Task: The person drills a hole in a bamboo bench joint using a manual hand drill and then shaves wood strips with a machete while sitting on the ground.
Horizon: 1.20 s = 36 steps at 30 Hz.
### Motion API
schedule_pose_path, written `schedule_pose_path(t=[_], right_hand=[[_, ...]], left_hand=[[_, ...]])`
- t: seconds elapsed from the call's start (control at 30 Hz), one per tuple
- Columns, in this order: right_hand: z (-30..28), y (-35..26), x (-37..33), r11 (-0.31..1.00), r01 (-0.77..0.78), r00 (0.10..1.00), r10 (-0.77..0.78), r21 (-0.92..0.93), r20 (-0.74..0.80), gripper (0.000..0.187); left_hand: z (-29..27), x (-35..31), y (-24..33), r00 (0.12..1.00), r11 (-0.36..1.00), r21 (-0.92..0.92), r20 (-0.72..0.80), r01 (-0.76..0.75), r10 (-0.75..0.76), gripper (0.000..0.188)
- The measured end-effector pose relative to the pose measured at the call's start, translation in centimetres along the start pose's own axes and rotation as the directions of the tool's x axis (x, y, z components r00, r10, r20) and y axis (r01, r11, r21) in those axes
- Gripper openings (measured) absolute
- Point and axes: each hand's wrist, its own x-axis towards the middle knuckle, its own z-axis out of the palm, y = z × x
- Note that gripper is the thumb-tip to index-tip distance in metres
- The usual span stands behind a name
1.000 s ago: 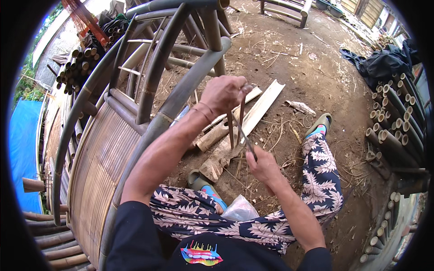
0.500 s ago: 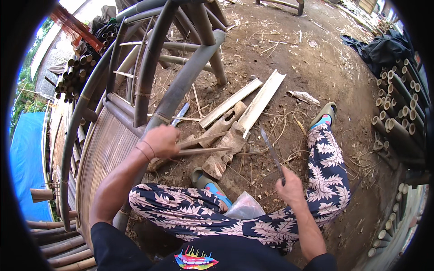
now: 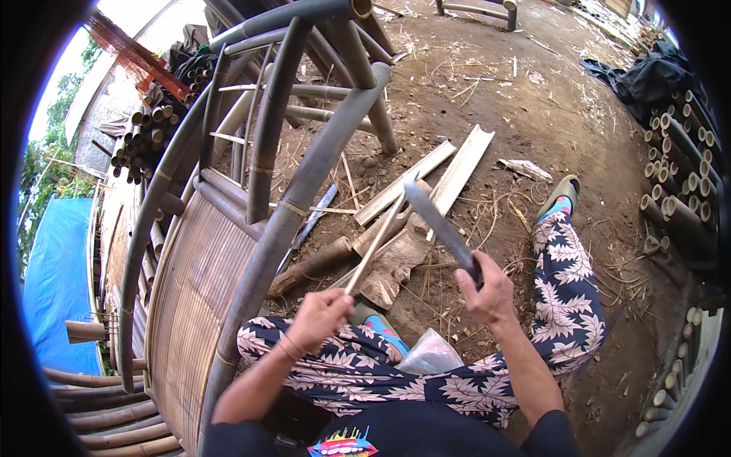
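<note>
bamboo strip (image 3: 375, 247) | pointed to one o'clock from left hand (image 3: 316, 320), which gripped its near end | right hand (image 3: 489, 288) clasped knife (image 3: 442, 225), blade toward eleven o'clock | seemed light, stiff; best held there

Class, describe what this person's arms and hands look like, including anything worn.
Black short sleeves end near the elbows. The left hand is gloveless, with a thin dark band at its wrist; the right hand is also gloveless, with no band visible.
</note>
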Motion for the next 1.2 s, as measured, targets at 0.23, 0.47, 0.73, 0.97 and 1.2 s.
schedule_pose_path(t=[0.23,0.47,0.73,0.97,1.2], right_hand=[[2.2,-3.7,-1.4,0.936,0.320,0.942,-0.298,-0.149,0.152,0.058],[1.3,-4.7,-1.7,0.998,0.006,0.960,0.013,-0.065,0.279,0.060],[-1.6,1.8,4.9,0.956,-0.027,0.995,0.053,-0.293,0.080,0.068],[-7.0,4.1,9.4,0.931,-0.240,0.970,0.223,-0.276,-0.091,0.067],[-0.3,-4.9,-1.9,0.963,0.228,0.966,-0.206,-0.141,0.157,0.060]], left_hand=[[7.3,-0.7,-1.4,0.959,0.960,0.082,-0.072,-0.268,0.274,0.024],[7.9,-1.9,-2.6,0.915,0.915,0.168,-0.111,-0.368,0.388,0.030],[7.5,-5.6,-5.1,0.902,0.882,0.210,-0.004,-0.422,0.432,0.024],[5.0,-8.5,-6.7,0.952,0.955,0.039,0.094,-0.295,0.290,0.028],[8.7,-1.5,1.2,0.967,0.872,-0.464,0.108,-0.156,0.230,0.046]])
